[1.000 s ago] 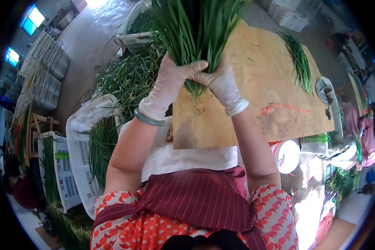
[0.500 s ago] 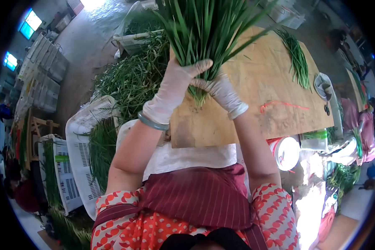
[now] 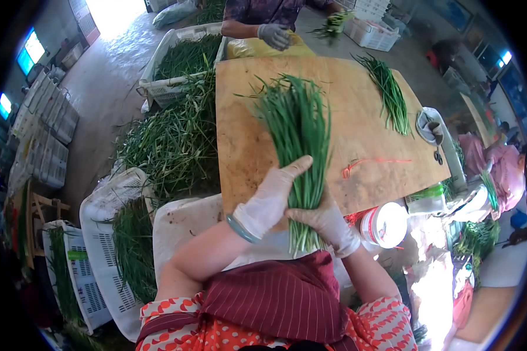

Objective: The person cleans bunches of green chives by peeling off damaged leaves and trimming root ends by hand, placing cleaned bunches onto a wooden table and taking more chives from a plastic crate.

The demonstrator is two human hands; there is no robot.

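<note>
A thick bunch of garlic chives [image 3: 301, 128] slants over the near edge of the wooden board [image 3: 246, 134], its green leaf tips away from me and its pale stem ends toward my apron. Wrapped round its middle is my gloved left hand [image 3: 275, 190], thumb across the front. Lower down, my gloved right hand [image 3: 328, 225] grips the same bunch close to the stem ends. A red tie string [image 3: 375, 162] lies on the board to the right of the bunch. Further back on the board rests a smaller bunch of chives [image 3: 389, 93].
Loose chive scraps [image 3: 170, 134] are heaped left of the board. White crates [image 3: 114, 234] of greens stand at my left. A white bucket [image 3: 386, 225] is at the board's near right, scissors [image 3: 438, 157] at its right edge. Across the board, a co-worker's gloved hand [image 3: 273, 36] shows.
Both hands have brought the bunch down and closer to my body, with its stem ends now past the board's near edge. The co-worker across the board has come into view.
</note>
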